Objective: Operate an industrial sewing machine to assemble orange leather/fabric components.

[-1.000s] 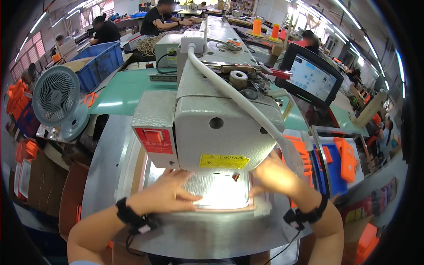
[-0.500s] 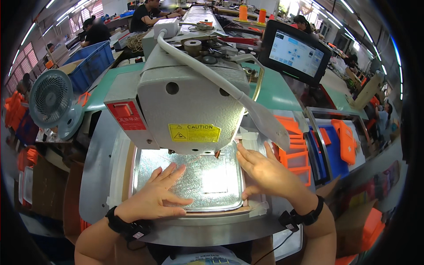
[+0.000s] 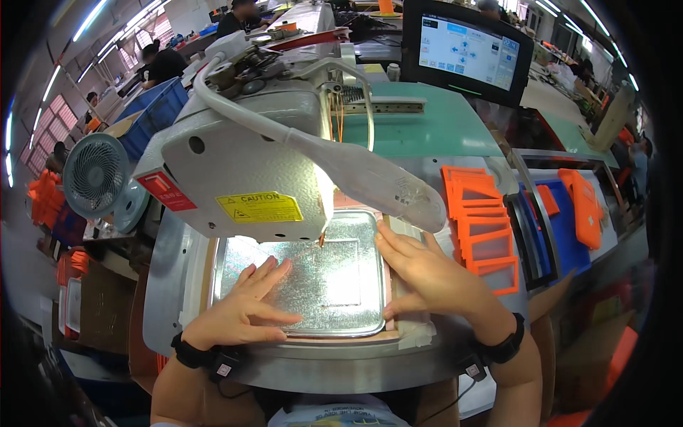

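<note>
A shiny silver rectangular sheet with rounded corners lies flat in a taped frame under the head of a grey industrial sewing machine. My left hand rests on its lower left part, fingers spread and palm down. Along the sheet's right edge lies my right hand, fingers stretched forward and thumb apart, by the frame's right side. Neither hand grips anything. Just above the sheet, the machine's needle area is lit brightly. The machine body hides the sheet's far left corner.
A pale lamp arm reaches over my right hand. Orange mesh-filled frames are stacked to the right, beside a blue tray with orange pieces. A control screen stands behind; a fan is at left. People sit farther back.
The whole view has shifted, so the machine head appears farther left and more of its right side and the orange frames show. Both hands stay flat by the silver sheet.
</note>
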### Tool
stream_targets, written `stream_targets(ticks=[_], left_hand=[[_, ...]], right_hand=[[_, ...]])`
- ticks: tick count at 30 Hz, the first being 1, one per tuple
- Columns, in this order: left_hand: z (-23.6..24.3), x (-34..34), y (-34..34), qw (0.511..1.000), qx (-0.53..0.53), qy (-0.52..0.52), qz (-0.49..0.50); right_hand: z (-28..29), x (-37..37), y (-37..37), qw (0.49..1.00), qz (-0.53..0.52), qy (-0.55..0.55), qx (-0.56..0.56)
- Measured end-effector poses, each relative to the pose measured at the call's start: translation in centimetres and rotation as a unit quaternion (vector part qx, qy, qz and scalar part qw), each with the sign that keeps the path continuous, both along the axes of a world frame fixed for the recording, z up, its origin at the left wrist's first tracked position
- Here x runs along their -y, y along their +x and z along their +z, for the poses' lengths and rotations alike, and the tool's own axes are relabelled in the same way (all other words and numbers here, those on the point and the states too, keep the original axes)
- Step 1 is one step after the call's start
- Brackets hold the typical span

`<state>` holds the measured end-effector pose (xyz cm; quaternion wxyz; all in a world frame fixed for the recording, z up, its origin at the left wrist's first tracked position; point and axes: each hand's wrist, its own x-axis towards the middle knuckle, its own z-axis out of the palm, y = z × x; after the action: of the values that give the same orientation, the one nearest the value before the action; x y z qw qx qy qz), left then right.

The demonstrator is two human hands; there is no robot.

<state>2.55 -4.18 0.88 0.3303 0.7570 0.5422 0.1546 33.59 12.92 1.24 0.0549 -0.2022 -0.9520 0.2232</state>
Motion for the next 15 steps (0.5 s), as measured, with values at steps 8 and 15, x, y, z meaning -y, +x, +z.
stream_targets(ticks=[8,15], left_hand=[[0.9,-0.1,0.3,0.999,-0.005,-0.031,0.014],[1.9,-0.1,3.1,0.993,-0.032,-0.009,0.111]], right_hand=[[0.3,0.3,0.3,0.997,-0.012,-0.072,-0.002],[1.1,0.3,0.2,0.995,-0.011,-0.082,0.049]])
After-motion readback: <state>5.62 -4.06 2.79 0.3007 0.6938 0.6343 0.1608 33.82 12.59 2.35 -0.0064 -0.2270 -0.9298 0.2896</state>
